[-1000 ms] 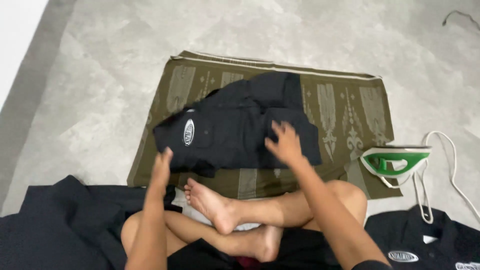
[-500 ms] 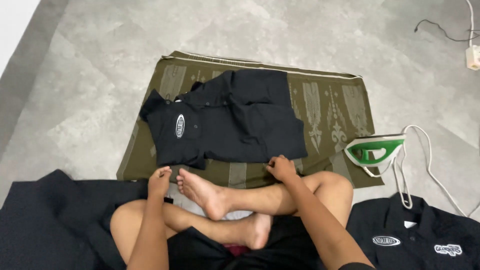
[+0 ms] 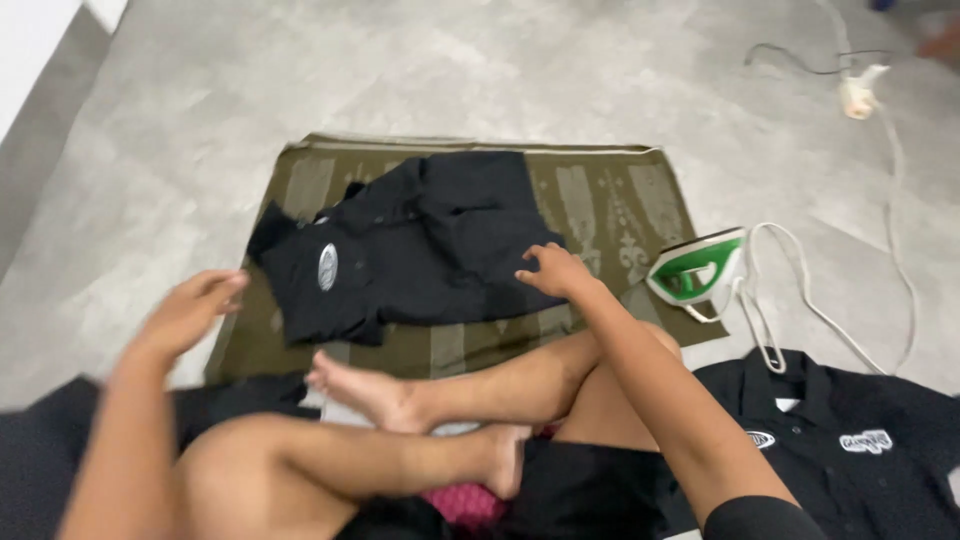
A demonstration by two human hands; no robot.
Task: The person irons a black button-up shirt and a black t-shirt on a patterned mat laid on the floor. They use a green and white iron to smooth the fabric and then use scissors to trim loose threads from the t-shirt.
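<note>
At centre frame the right hand (image 3: pixel 555 270) reaches forward on a straight forearm, fingers spread and lying flat on the lower right edge of the black shirt (image 3: pixel 420 245), gripping nothing. The shirt lies crumpled on an olive patterned mat (image 3: pixel 600 200) spread on the floor. At left, the left hand (image 3: pixel 190 310) hovers open and blurred, palm down, holding nothing, just off the mat's left edge.

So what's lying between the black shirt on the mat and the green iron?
In the head view, only bare olive patterned mat lies between the black shirt and the iron; the right hand rests at the shirt's edge.
</note>
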